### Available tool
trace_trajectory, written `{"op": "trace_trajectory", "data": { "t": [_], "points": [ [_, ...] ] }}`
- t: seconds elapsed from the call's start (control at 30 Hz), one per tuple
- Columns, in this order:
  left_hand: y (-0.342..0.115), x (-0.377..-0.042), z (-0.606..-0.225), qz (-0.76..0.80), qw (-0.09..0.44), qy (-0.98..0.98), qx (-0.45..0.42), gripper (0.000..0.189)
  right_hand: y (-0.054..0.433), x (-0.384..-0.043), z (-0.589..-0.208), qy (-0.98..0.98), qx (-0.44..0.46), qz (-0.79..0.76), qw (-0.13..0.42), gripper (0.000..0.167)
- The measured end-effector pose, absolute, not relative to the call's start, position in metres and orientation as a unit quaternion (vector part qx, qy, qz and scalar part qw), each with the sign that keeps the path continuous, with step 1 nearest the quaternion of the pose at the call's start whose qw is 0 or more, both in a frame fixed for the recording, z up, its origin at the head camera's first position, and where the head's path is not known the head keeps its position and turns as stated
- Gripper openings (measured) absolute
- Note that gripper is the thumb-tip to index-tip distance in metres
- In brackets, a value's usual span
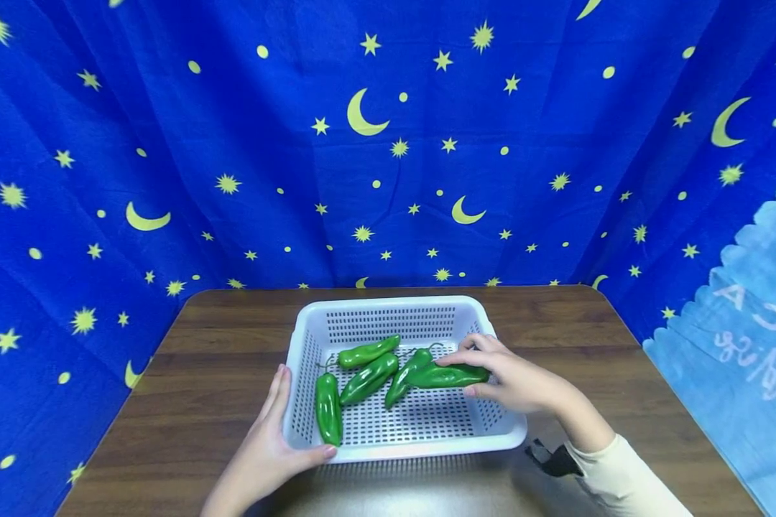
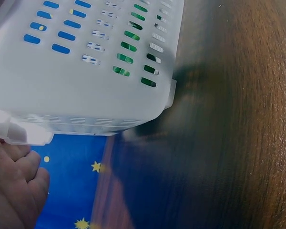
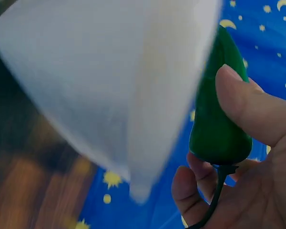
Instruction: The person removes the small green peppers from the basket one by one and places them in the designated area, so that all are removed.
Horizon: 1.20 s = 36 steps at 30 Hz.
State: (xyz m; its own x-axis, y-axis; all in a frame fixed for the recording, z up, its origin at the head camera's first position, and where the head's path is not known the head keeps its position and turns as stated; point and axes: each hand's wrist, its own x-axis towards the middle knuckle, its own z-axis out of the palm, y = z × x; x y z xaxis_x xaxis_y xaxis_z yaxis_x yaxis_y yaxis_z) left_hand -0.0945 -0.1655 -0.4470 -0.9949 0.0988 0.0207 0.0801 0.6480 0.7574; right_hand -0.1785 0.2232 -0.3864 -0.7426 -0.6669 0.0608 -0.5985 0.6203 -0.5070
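A white perforated plastic basket [image 1: 420,452] stands on the table with several glossy green peppers in it. My left hand [image 1: 268,438] holds its front left corner, thumb on the front rim and fingers along the left side. In the left wrist view the curled fingers [image 2: 35,179] show just below the rim. Over the basket's right side, my right hand [image 1: 514,373] grips a long green pepper [image 1: 449,375] between thumb and fingers. That pepper overlaps another pepper [image 1: 397,384] beside it. In the right wrist view, the held pepper's stem [image 3: 218,191] hangs down toward the palm.
Three more peppers lie in the basket's left half, one pepper [image 1: 328,409] along the left wall. The brown wooden table [image 1: 220,359] extends around the basket. Behind it hangs a blue curtain [image 1: 420,179] with yellow stars and moons. A black strap [image 1: 556,459] is near the right sleeve.
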Motion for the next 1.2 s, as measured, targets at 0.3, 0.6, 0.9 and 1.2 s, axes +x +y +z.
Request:
{"op": "trace_trajectory", "data": {
  "t": [0.3, 0.6, 0.9, 1.2],
  "points": [
    [-0.165, -0.096, -0.445, 0.413, 0.021, 0.909, 0.046, 0.138, 0.268, -0.173, -0.377, 0.903, -0.314, -0.291, 0.041, 0.052],
    [-0.166, -0.096, -0.445, 0.41, 0.018, 0.91, 0.048, 0.138, 0.316, -0.171, -0.379, 0.888, -0.308, -0.341, 0.033, 0.049],
    [-0.165, -0.096, -0.446, 0.41, 0.014, 0.911, 0.048, 0.141, 0.364, -0.173, -0.39, 0.897, -0.279, -0.342, 0.031, 0.051],
    [-0.165, -0.096, -0.445, 0.406, 0.016, 0.912, 0.045, 0.14, 0.394, -0.18, -0.412, 0.898, -0.255, -0.354, 0.054, 0.053]
  ]
}}
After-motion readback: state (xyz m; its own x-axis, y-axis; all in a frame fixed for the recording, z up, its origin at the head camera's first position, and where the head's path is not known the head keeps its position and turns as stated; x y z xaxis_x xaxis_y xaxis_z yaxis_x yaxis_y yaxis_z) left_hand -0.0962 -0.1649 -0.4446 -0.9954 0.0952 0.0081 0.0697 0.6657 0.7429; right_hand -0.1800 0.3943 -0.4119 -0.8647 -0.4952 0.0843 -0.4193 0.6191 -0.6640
